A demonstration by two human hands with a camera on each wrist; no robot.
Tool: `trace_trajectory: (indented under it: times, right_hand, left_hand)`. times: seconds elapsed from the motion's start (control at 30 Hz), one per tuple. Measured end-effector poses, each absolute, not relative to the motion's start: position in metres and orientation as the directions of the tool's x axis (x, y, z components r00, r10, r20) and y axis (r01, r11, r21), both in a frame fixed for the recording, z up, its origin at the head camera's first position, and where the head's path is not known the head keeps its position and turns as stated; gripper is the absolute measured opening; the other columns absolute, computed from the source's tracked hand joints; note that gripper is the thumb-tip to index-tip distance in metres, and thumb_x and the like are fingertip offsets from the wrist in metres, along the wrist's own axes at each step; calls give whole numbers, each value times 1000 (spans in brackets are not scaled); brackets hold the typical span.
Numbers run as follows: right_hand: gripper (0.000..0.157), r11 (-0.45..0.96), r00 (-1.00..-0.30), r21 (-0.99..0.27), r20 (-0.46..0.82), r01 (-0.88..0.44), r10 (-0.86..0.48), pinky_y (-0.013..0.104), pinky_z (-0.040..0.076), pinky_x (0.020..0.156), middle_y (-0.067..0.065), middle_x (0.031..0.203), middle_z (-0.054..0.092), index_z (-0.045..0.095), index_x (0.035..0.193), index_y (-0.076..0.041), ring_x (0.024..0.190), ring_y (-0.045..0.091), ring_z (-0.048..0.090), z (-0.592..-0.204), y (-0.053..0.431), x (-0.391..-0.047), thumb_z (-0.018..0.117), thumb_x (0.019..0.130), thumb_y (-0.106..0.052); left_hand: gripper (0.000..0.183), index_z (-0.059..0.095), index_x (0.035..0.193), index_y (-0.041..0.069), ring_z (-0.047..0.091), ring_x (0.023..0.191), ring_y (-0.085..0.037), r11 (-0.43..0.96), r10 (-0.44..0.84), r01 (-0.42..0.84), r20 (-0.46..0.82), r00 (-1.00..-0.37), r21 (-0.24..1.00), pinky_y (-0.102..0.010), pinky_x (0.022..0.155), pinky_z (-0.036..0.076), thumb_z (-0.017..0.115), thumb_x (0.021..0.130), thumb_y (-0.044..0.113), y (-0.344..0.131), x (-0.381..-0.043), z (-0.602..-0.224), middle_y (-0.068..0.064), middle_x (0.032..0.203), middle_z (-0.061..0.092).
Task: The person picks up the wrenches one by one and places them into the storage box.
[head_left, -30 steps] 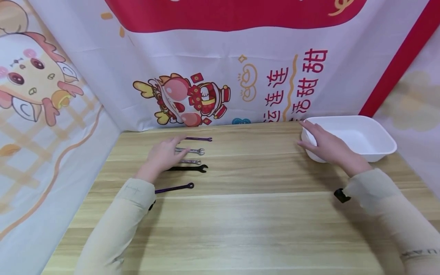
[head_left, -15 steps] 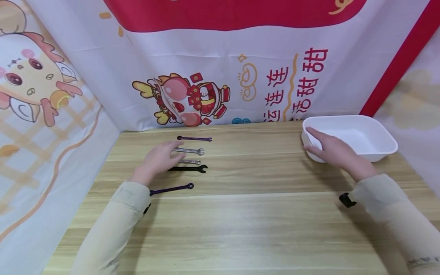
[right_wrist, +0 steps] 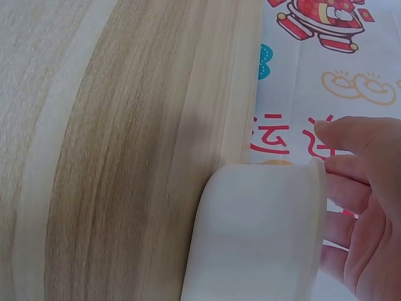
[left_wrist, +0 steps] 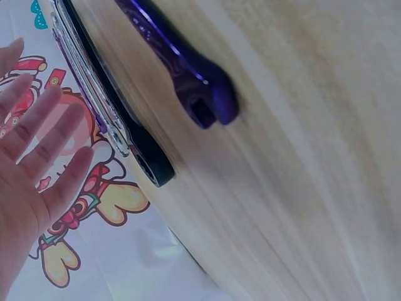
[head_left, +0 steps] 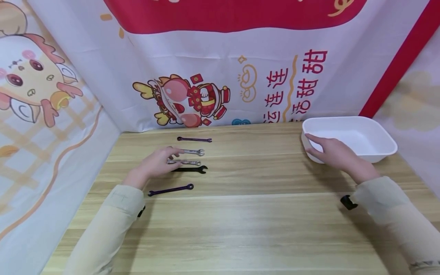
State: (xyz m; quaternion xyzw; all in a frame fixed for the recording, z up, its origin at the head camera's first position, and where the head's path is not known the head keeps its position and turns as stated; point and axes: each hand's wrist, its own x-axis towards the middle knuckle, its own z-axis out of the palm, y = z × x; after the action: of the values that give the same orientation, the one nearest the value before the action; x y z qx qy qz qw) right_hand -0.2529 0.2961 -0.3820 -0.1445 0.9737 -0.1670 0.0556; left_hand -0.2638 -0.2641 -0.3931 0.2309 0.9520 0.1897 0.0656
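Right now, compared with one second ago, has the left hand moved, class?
Yes: the left hand has moved down the head view and slightly left, uncovering the left end of the farthest purple wrench, which lies where it was.

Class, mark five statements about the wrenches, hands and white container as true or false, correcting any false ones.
1. Five wrenches lie on the wooden table. True.
2. The right hand is at the white container. True.
3. The black wrench lies inside the container. False: the black wrench is on the table.
4. The wrench nearest the person is silver. False: it's a purple wrench.
5. The left hand is beside the container. False: it's by the wrenches.
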Motion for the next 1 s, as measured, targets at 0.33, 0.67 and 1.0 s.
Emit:
trace_trajectory:
  times: [0.33, 0.67, 1.0]
  right_hand:
    - [69, 911, -957, -353, -115, -212, -267, 61, 46, 100, 36, 151, 36, 34, 157, 0, 115, 42, 55, -380, 298, -250, 63, 102, -30]
    - [65, 902, -955, -368, -100, -226, -280, 60, 49, 94, 39, 145, 43, 36, 155, 3, 113, 45, 57, -386, 302, -250, 62, 102, -26]
    - [61, 883, -938, -352, -40, -309, -344, 56, 54, 88, 37, 128, 59, 40, 150, 11, 109, 45, 66, -390, 300, -251, 63, 99, -11]
  left_hand:
    - [43, 64, 134, 2, 64, 105, -30, 808, 479, 404, -79, -874, 429, -50, 92, 53, 72, 94, 15, -269, -258, -397, -15, 115, 68]
    - [37, 69, 128, 2, 66, 105, -29, 809, 501, 415, -119, -857, 416, -51, 95, 53, 72, 91, 7, -271, -263, -399, -11, 113, 72]
    - [34, 70, 126, 1, 65, 108, -31, 821, 499, 408, -155, -853, 399, -51, 97, 52, 70, 92, -1, -274, -264, -403, -13, 119, 71]
